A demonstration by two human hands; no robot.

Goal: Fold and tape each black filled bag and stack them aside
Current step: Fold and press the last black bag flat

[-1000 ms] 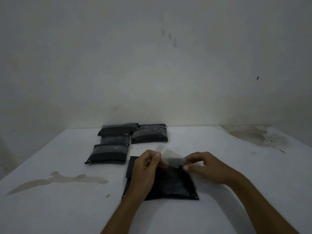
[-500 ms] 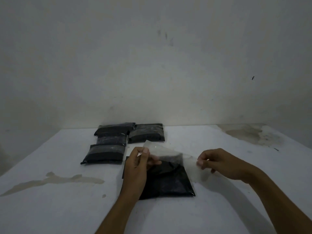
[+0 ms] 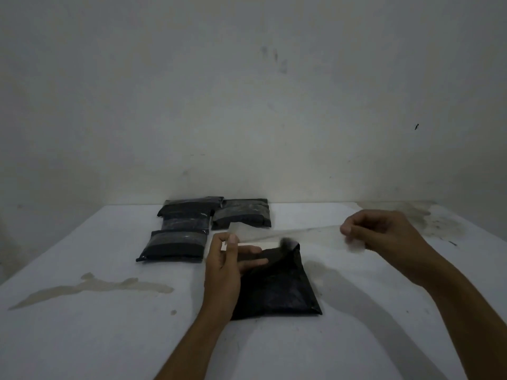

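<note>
A black filled bag [image 3: 277,286] lies on the white table [image 3: 82,338] in front of me, its top edge partly lifted. A long strip of clear tape [image 3: 288,233] stretches above it between my hands. My left hand [image 3: 225,267] pinches the strip's left end above the bag's left side. Out to the right, clear of the bag, my right hand [image 3: 384,237] pinches the other end. Several taped black bags [image 3: 189,229] lie in a group at the back left, near the wall.
A grey wall rises behind the table's far edge. A pale spill stain [image 3: 90,289] marks the table at the left. A darker stained patch [image 3: 419,218] sits at the back right corner.
My right hand has pulled away to the right, drawing the tape strip out much longer. The left hand has stayed over the bag's left side.
</note>
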